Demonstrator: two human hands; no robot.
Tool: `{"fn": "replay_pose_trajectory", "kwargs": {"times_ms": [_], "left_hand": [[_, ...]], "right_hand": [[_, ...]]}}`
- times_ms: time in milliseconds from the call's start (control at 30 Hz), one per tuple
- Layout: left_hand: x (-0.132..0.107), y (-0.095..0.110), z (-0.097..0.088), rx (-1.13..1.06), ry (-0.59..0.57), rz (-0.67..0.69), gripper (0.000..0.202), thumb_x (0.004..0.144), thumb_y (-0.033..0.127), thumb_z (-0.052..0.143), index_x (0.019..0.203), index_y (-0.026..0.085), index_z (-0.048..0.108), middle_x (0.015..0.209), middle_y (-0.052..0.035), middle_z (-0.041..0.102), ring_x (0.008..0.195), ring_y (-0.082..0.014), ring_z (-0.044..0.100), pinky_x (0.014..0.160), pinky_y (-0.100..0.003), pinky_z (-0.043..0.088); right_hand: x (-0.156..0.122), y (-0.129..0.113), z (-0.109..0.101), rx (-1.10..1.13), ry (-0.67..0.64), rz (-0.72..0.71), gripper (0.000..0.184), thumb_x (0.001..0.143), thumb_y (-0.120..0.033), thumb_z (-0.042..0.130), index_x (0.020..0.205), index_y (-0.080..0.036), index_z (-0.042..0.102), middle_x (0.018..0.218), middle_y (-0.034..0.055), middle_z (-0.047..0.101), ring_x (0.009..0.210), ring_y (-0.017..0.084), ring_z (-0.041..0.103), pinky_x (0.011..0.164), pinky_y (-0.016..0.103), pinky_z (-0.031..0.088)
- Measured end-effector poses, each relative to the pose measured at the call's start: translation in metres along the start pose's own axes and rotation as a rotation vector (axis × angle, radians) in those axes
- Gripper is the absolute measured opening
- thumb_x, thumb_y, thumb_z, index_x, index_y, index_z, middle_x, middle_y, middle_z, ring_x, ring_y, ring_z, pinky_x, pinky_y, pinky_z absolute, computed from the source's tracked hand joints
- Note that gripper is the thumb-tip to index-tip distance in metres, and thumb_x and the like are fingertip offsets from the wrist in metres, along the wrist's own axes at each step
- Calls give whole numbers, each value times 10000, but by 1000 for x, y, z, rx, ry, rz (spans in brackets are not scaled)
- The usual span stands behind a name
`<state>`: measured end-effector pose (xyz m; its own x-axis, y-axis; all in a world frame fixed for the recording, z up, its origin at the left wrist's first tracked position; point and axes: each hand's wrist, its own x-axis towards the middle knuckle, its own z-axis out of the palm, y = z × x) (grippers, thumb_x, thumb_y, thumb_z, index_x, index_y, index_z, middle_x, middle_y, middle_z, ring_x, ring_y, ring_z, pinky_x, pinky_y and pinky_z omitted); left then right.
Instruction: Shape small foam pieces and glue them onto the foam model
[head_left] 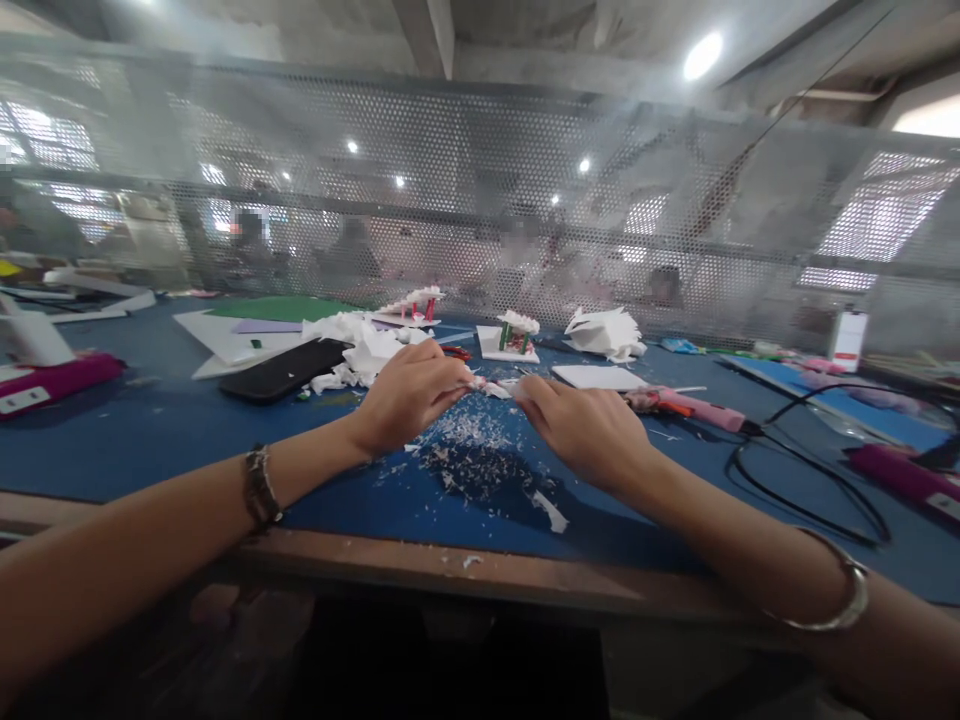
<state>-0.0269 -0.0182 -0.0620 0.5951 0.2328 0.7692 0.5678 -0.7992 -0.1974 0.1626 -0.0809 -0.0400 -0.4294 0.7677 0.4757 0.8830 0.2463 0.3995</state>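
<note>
My left hand (pixel 416 392) and my right hand (pixel 581 422) come close together above a blue tabletop, both with fingers pinched. Between their fingertips is a small white torn piece (pixel 495 388), paper or thin foam, with a hint of red at its left end. Below them lies a scatter of tiny white shreds (pixel 480 455) and one longer white strip (pixel 551 512). Just behind the hands stands a small model with green posts and a white crumbly top (pixel 517 335). Farther left is a similar model with red posts (pixel 420 305).
A black phone (pixel 285 372) and crumpled white sheets (pixel 367 345) lie left. On the right are a white board (pixel 600 378), a pink glue gun (pixel 701 408) with a looping black cable (pixel 814 480), and a magenta power strip (pixel 907 482). A perforated metal screen (pixel 465 170) rises behind.
</note>
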Motion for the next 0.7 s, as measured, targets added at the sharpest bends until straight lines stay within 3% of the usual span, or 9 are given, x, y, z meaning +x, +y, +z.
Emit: {"fn": "replay_pose_trajectory", "kwargs": {"times_ms": [333,700], "left_hand": [[1,2,-3,-55,21,63,136,795,205,461,805,161,589,649,-12,576,631,-123,411,603,-239,347],[2,2,-3,-27,28,74,156,797,225,464,791,176,613,623,-14,573,630,-129,421,585,-249,337]], "right_hand": [[1,0,-2,29,-30,2,311,865,-357,210,866,-203,480,682,45,639,455,144,529,421,259,95],[3,1,0,36,-103,25,279,861,-348,234,871,-205,474,686,38,638,460,146,529,423,261,90]]}}
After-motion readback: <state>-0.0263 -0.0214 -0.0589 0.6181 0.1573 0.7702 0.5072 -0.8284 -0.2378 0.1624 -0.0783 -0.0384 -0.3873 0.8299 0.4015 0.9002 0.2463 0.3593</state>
